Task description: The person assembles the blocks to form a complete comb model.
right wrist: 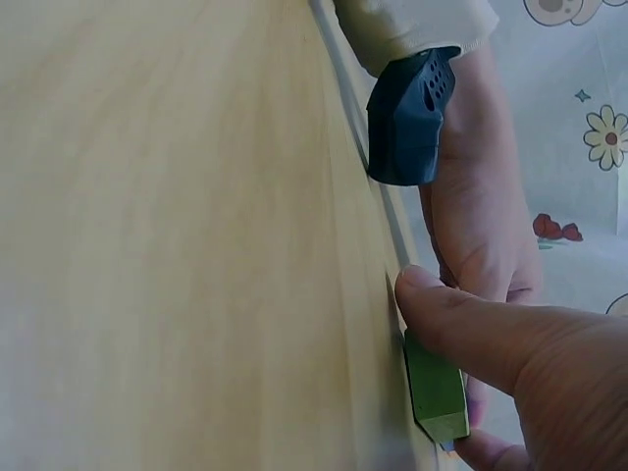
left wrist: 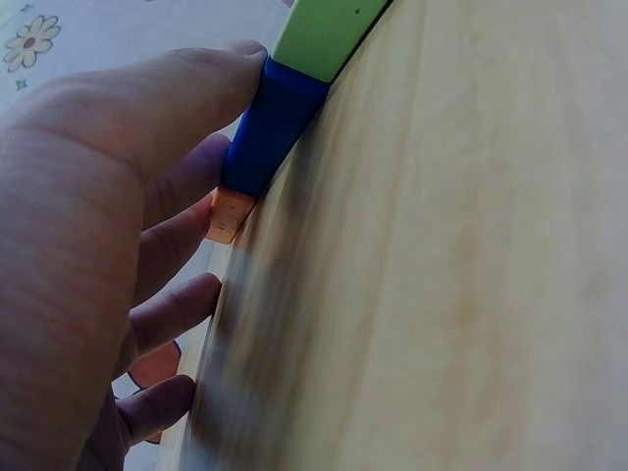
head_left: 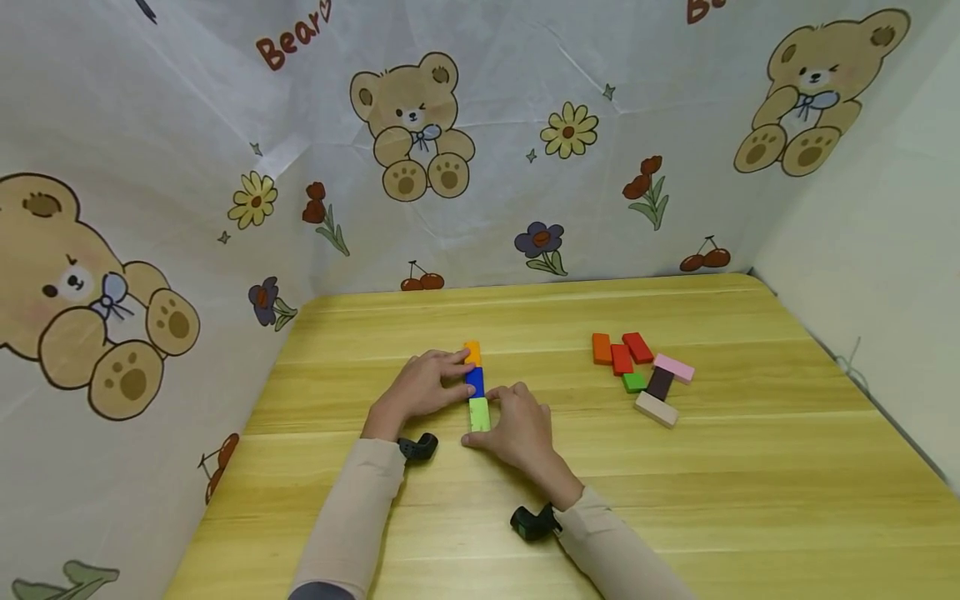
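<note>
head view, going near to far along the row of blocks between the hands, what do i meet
Light green block → blue block → yellow-orange block

In the centre of the frame, the orange block (head_left: 472, 353), the blue block (head_left: 476, 382) and the lime block (head_left: 479, 414) have each one plain colour. At the right are another orange one, two red blocks (head_left: 622, 360), a green block (head_left: 633, 382), a pink block (head_left: 674, 368), a brown block (head_left: 660, 384) and a beige block (head_left: 656, 409). The counter (head_left: 712, 500) is yellow, with wood-grain streaks. Across the top, the whitish cloth (head_left: 480, 217) carries printed tan bears (head_left: 392, 148), yellow and purple flowers (head_left: 555, 133) and red cherries (head_left: 432, 282). The sleeves (head_left: 352, 517) are beige.
</note>
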`<state>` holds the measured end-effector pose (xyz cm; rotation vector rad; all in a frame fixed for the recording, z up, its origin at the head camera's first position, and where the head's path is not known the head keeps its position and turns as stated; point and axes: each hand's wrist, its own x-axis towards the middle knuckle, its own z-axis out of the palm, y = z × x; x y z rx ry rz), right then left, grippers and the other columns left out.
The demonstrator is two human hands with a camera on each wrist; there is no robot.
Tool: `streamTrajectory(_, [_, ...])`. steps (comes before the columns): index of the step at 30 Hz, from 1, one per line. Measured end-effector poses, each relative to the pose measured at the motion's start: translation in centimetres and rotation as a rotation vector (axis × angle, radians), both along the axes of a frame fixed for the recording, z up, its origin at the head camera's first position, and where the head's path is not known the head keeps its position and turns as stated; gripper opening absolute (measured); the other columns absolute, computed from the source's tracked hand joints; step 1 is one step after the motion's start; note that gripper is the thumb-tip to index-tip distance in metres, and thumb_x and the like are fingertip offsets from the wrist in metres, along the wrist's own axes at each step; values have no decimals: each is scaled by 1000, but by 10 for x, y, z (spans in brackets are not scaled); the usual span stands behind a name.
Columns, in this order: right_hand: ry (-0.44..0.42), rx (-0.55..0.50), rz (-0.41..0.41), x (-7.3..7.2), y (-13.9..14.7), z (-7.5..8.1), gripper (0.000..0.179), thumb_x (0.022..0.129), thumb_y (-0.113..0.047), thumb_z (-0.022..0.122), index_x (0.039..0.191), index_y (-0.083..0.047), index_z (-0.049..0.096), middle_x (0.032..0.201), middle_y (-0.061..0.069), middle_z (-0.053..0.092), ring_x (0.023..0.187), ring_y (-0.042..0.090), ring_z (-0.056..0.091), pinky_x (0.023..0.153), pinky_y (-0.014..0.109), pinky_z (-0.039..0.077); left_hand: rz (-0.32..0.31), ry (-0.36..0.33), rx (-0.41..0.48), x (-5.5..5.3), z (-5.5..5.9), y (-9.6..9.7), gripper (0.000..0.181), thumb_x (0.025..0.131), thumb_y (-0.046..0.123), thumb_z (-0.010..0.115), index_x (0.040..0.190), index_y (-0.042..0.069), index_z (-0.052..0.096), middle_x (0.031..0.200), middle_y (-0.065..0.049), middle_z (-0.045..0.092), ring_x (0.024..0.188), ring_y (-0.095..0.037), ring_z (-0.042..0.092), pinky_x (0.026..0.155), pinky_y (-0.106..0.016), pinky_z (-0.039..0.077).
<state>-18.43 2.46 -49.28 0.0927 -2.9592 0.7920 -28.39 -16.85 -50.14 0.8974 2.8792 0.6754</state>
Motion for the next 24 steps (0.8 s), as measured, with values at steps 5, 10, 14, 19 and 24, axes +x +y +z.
streamTrajectory(5, [-9, -9, -36, 0, -5, -1, 84, 56, -61, 92, 121, -13, 71, 102, 5, 60, 85, 18, 54, 74, 39, 35, 0, 0, -11, 0, -1, 0, 58, 93, 64, 58, 143, 35, 55, 158, 16, 41, 143, -18, 42, 114, -53, 32])
streamTrajectory(10, [-10, -21, -63, 0, -10, -1, 86, 55, -59, 93, 123, -12, 70, 98, 4, 58, 82, 18, 54, 74, 40, 34, -13, 6, -14, 0, 0, 1, 57, 94, 62, 58, 144, 34, 55, 158, 14, 42, 143, -19, 43, 114, -53, 32])
streamTrajectory(14, [9, -33, -55, 1, -12, 0, 87, 56, -57, 94, 126, -12, 69, 96, 3, 58, 81, 17, 54, 73, 40, 34, -10, 2, -23, 1, 3, 1, 57, 95, 59, 59, 145, 33, 53, 158, 14, 42, 143, -19, 42, 114, -54, 32])
streamTrajectory(19, [18, -32, -56, 0, -13, 0, 86, 57, -57, 93, 126, -11, 70, 94, 2, 59, 80, 16, 53, 73, 40, 34, 1, -1, -23, 1, 4, 2, 60, 95, 55, 60, 149, 31, 49, 156, 15, 44, 143, -19, 43, 115, -54, 32])
streamTrajectory(24, [13, -27, -54, -2, -14, 0, 85, 58, -56, 93, 126, -12, 71, 92, 1, 60, 78, 14, 50, 71, 37, 33, 15, -3, -8, 1, 1, 3, 60, 96, 54, 61, 150, 31, 48, 155, 15, 45, 142, -18, 43, 114, -53, 32])
